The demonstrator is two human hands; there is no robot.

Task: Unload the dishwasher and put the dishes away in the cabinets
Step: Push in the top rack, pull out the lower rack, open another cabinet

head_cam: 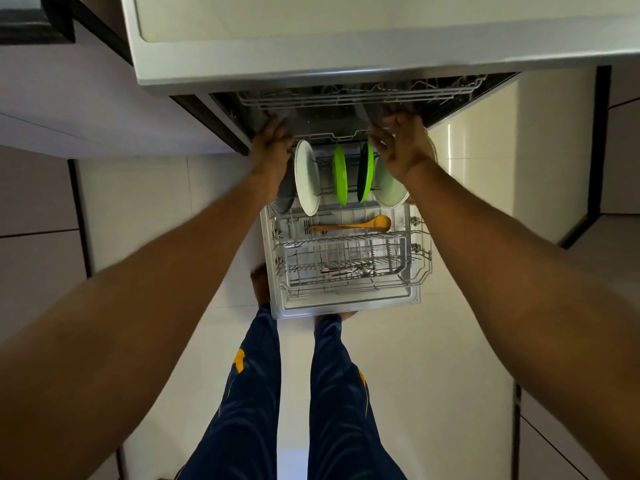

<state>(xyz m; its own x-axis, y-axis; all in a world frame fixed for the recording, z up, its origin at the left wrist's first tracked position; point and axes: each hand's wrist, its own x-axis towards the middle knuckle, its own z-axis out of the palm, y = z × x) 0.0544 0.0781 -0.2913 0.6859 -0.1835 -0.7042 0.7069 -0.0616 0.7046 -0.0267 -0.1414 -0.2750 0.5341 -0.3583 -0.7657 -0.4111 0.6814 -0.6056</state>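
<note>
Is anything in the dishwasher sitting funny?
Yes. The wooden spoon lies flat across the lower rack instead of standing in a holder, while the plates, like the white plate, stand upright.

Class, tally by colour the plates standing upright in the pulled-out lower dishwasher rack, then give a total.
White round plates: 2
Bright green round plates: 2
Total: 4

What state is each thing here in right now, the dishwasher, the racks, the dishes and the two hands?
Dishwasher door: open, folded down.
Lower rack: pulled out over the door.
Upper rack: mostly inside.
White plate: upright in the lower rack.
Green plates: upright on edge.
Wooden spoon: lying flat.
Left hand: at the upper rack's front.
Right hand: likewise; grip unclear.
</note>
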